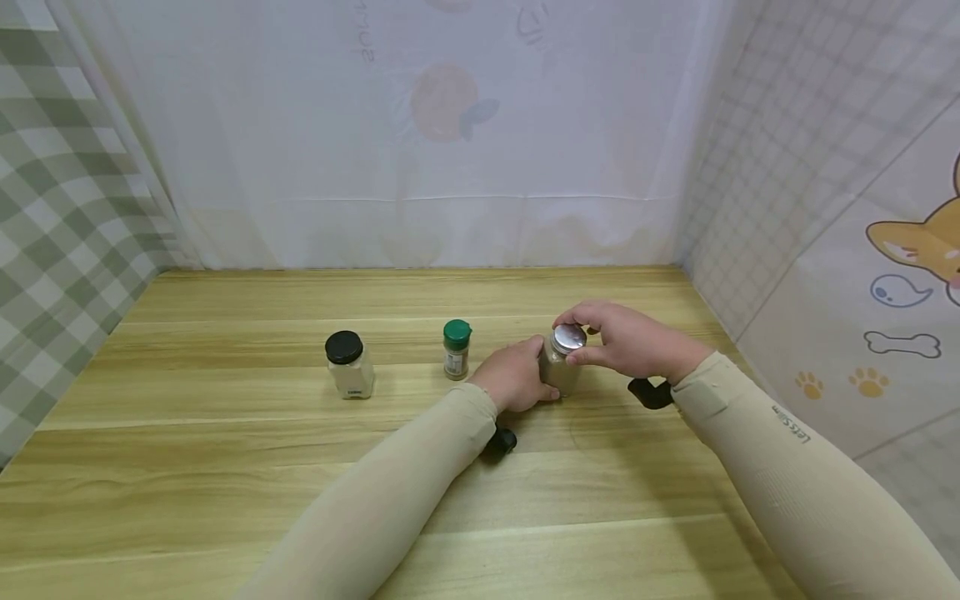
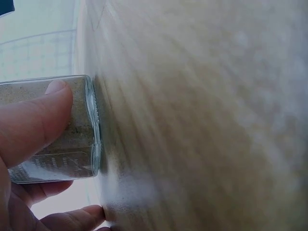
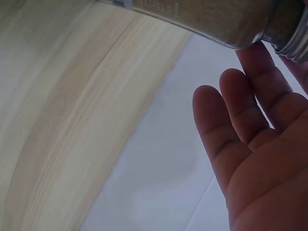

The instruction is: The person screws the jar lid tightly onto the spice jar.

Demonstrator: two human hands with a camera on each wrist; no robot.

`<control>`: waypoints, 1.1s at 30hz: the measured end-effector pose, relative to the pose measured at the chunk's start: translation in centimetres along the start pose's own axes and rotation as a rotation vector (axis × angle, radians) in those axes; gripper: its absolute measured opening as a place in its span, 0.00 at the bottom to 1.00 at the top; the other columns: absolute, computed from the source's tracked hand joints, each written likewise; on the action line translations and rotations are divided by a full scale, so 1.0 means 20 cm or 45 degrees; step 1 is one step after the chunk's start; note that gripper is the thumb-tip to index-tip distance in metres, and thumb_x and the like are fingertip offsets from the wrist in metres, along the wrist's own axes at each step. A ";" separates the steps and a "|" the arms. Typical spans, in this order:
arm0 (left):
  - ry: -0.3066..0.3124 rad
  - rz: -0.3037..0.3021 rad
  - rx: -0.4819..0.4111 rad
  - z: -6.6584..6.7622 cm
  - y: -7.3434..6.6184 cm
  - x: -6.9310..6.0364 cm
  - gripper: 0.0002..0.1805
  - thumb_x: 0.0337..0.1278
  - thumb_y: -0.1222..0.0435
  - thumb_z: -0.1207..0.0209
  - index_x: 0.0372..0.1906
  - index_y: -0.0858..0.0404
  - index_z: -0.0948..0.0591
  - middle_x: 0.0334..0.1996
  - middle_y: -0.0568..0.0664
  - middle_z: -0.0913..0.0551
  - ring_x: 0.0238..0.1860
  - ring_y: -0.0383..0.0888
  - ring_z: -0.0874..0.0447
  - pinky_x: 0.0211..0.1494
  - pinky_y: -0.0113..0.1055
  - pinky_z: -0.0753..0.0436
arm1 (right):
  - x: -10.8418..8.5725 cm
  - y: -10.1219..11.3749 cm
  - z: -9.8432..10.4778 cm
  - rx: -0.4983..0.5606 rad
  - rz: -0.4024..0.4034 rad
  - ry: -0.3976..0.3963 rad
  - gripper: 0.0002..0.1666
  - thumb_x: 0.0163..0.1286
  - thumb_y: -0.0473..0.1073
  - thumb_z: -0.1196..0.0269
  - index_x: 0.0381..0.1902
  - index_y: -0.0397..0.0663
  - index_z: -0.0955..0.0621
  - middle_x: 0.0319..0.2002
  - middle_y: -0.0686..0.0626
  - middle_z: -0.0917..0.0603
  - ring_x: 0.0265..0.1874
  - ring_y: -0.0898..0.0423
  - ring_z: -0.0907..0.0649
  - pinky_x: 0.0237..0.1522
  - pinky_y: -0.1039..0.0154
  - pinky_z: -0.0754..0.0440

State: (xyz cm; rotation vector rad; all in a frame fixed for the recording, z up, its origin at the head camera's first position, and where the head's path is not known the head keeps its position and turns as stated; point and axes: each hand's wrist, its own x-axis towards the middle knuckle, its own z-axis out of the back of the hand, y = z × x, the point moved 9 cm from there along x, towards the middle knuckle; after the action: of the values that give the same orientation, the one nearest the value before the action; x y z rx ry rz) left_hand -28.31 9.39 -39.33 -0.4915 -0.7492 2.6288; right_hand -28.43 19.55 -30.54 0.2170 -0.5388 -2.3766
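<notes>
A square glass spice jar (image 1: 557,375) with a silver lid (image 1: 569,337) stands upright on the wooden table, full of grey-brown powder. My left hand (image 1: 517,375) grips its body low down, thumb (image 2: 53,108) laid across the glass in the left wrist view. From the right, my right hand (image 1: 626,340) holds the lid's rim between thumb and forefinger. In the right wrist view, other fingers (image 3: 211,110) of that hand reach out loosely below the jar (image 3: 207,19); its lid is mostly cut off by the frame there.
Left of the hands stands a small shaker (image 1: 456,350) with a green cap. Farther left is a jar of pale powder (image 1: 351,373) with a black lid. White printed curtains (image 1: 450,167) close off the back; a patterned sheet (image 1: 810,250) hangs along the right.
</notes>
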 end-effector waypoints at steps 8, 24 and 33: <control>-0.015 0.000 0.010 0.00 0.00 0.00 0.33 0.64 0.49 0.28 0.67 0.54 0.28 0.63 0.49 0.16 0.62 0.47 0.17 0.67 0.44 0.19 | -0.01 -0.01 0.00 0.000 -0.007 -0.018 0.22 0.70 0.40 0.27 0.58 0.41 0.18 0.54 0.46 0.14 0.55 0.49 0.17 0.60 0.42 0.20; -0.021 0.003 -0.010 0.00 -0.01 -0.01 0.34 0.63 0.50 0.28 0.68 0.54 0.29 0.64 0.49 0.17 0.64 0.47 0.17 0.69 0.44 0.20 | -0.01 -0.02 -0.01 -0.024 -0.026 -0.057 0.21 0.70 0.43 0.28 0.57 0.42 0.18 0.52 0.46 0.15 0.53 0.49 0.18 0.59 0.43 0.21; -0.021 0.018 -0.021 0.00 0.00 -0.01 0.32 0.63 0.50 0.27 0.65 0.54 0.28 0.62 0.48 0.16 0.61 0.46 0.16 0.66 0.43 0.19 | -0.02 -0.02 -0.02 -0.019 -0.053 -0.053 0.22 0.71 0.44 0.28 0.58 0.42 0.19 0.53 0.45 0.16 0.54 0.49 0.19 0.59 0.43 0.21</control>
State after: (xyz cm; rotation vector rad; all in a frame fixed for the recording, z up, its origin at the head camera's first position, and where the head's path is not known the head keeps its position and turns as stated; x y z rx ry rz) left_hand -28.16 9.41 -39.29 -0.4821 -0.7761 2.6446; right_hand -28.35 19.95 -31.09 0.1734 -0.5404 -2.4293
